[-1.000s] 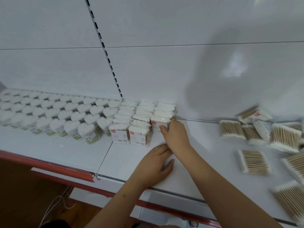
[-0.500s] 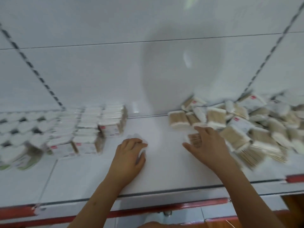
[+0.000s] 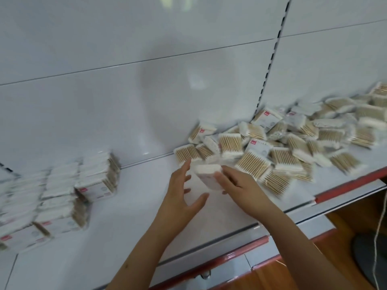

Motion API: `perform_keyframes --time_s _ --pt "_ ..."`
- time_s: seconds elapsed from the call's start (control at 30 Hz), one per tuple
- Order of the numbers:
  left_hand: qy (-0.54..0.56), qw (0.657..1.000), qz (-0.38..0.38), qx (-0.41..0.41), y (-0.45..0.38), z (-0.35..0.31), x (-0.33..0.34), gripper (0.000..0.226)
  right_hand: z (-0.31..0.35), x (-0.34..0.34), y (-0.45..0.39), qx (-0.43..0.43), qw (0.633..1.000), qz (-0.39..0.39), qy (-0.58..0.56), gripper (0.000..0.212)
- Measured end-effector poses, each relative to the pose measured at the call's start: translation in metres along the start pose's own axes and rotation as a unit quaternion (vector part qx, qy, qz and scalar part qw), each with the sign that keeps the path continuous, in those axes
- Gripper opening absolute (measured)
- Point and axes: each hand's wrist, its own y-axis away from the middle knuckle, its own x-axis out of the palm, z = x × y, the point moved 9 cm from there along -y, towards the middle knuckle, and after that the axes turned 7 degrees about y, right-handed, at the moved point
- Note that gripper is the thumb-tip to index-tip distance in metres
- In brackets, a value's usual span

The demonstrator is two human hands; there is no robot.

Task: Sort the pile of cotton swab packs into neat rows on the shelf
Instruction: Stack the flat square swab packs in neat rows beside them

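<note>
Over the bare middle of the white metal shelf, the person's right hand grips a small white-ended plastic pack of cotton swabs, fingers and thumb curled round its right end, while the left hand spreads its fingers loose just beside the pack's left end, touching or nearly so; the blur hides which. To the right, a loose pile of the same wooden-stemmed swab packs sprawls against the pale back panel, and to the left the upright sorted packs stand in tidy rows running front to back.
</note>
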Motion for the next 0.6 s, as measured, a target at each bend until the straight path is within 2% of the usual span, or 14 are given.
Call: perform_keyframes --time_s 0.07,0.1,0.13,0.2,0.27,0.3,0.37,0.4,0.47,0.53,0.6 --pt "-0.051 0.997 -0.003 0.061 -0.007 -0.014 0.005 0.080 0.001 -0.007 0.001 -0.012 1.000 0.007 0.021 0.034" --pt "-0.075 0.994 -0.009 0.075 -0.009 -0.017 0.006 0.071 -0.001 -0.012 0.000 -0.013 1.000 0.002 0.026 0.024" --pt "-0.088 0.994 -0.019 0.065 -0.012 -0.018 0.005 0.060 -0.002 -0.017 0.001 -0.011 1.000 -0.005 0.017 0.023" --pt "-0.074 0.997 -0.027 -0.001 -0.016 -0.010 0.001 0.042 -0.006 -0.026 0.003 -0.002 0.996 -0.007 -0.091 0.038" --pt "0.004 0.998 -0.001 -0.069 -0.017 0.002 0.005 0.042 -0.009 -0.036 0.010 -0.004 0.975 -0.004 -0.224 0.048" --pt "0.051 0.994 0.009 -0.097 -0.017 0.005 0.007 0.043 -0.012 -0.041 0.015 -0.002 0.971 -0.008 -0.237 0.048" --pt "0.144 0.978 -0.005 -0.148 -0.017 0.009 0.009 0.037 -0.028 -0.050 0.026 0.028 0.990 -0.018 -0.140 0.050" --pt "0.196 0.964 -0.026 -0.177 -0.017 0.014 0.009 0.032 -0.040 -0.052 0.031 0.059 0.998 -0.015 -0.028 0.058" --pt "0.282 0.930 -0.068 -0.225 -0.015 0.027 0.009 0.025 -0.057 -0.045 0.041 0.087 0.979 0.004 0.182 0.078" --pt "0.320 0.911 -0.084 -0.247 -0.017 0.033 0.010 0.026 -0.059 -0.034 0.045 0.059 0.961 0.010 0.269 0.087" --pt "0.346 0.897 -0.079 -0.262 -0.019 0.037 0.012 0.026 -0.055 -0.027 0.047 0.035 0.957 0.011 0.289 0.085"
